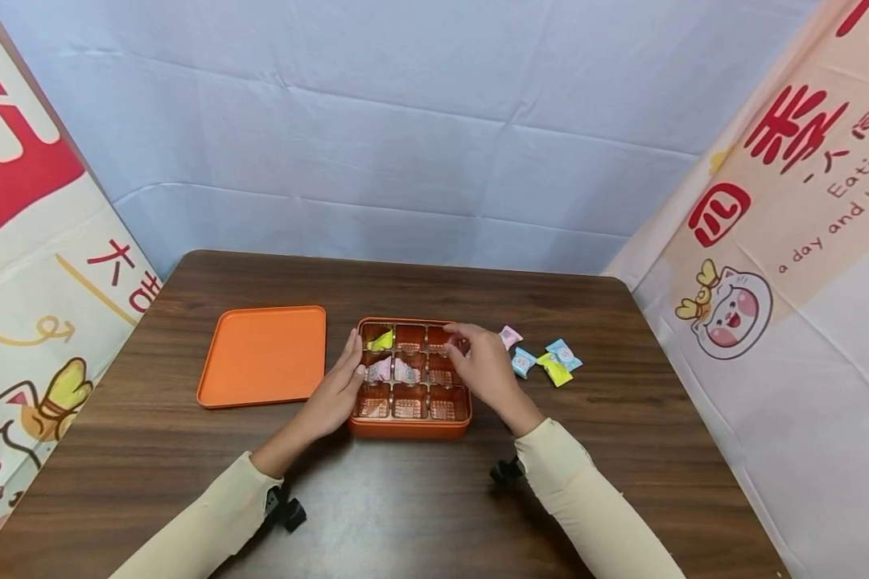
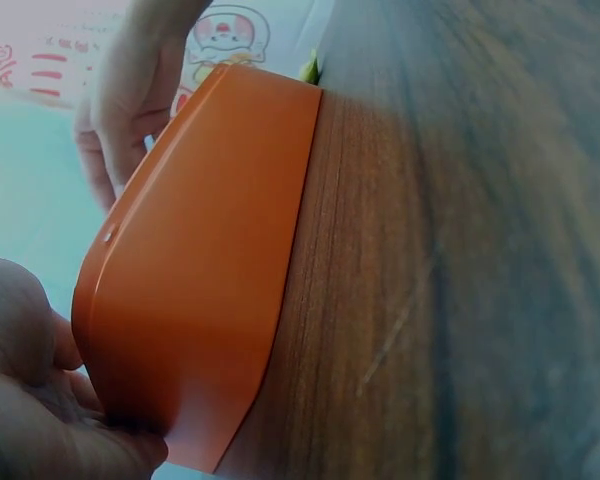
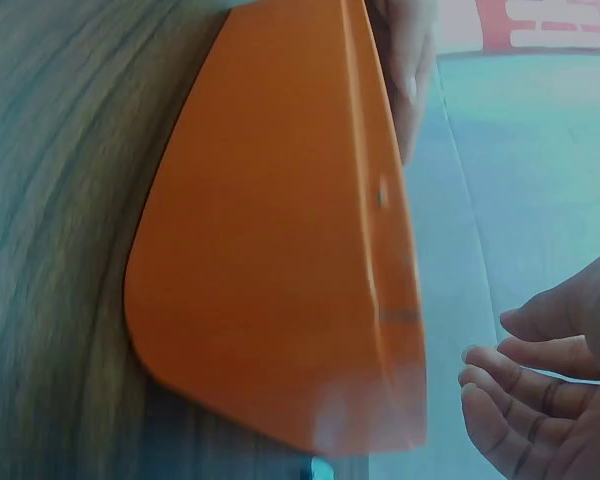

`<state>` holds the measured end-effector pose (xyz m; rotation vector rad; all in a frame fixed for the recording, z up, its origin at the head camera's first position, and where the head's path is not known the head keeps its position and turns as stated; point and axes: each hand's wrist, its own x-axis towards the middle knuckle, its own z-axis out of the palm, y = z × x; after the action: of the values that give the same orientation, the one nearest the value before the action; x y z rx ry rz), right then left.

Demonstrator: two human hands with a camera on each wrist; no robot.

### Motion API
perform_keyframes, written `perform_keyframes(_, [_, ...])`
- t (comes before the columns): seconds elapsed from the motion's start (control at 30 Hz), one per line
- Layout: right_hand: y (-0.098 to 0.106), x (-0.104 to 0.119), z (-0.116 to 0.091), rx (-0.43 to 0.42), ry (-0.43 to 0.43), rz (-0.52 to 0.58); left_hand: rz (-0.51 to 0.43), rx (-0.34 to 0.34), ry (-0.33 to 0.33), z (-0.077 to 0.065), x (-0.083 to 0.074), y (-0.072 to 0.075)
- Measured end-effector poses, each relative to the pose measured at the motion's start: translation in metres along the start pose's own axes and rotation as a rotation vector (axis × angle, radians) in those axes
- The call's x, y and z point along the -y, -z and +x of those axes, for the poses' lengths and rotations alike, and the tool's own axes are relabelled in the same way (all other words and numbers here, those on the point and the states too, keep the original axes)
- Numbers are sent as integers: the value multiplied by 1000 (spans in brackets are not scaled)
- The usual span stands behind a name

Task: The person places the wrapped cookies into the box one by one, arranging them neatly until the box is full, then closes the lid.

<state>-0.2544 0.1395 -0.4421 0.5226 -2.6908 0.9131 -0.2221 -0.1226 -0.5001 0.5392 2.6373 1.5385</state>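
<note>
An orange box (image 1: 413, 432) with a clear divided insert stands on the table. A yellow wrapped candy (image 1: 381, 340) lies in its back left compartment; two pale pink wrapped candies (image 1: 380, 370) (image 1: 407, 371) lie in the middle row, left and centre. My left hand (image 1: 335, 394) rests along the box's left side with fingers extended. Over the back right compartments hovers my right hand (image 1: 483, 366). In the right wrist view, the right hand's fingers (image 3: 515, 385) are loosely bent, thumb apart, with nothing visible between them. That hand partly hides the right column.
Right of the box lie more wrapped candies: one pink (image 1: 510, 336), two blue (image 1: 523, 363) (image 1: 565, 353) and one yellow (image 1: 554, 370). An orange lid (image 1: 264, 354) lies flat on the left of the wooden table (image 1: 398, 515). A pale cloth (image 1: 376, 161) hangs behind.
</note>
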Motion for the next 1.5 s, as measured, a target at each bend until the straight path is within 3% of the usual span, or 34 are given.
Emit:
perform_keyframes(0.67, [13, -49, 6, -71, -129, -34, 3, 1, -7, 1, 1, 1])
perform_keyframes(1.5, [11, -118, 17, -59, -255, -119, -5, 13, 6, 0, 1, 1])
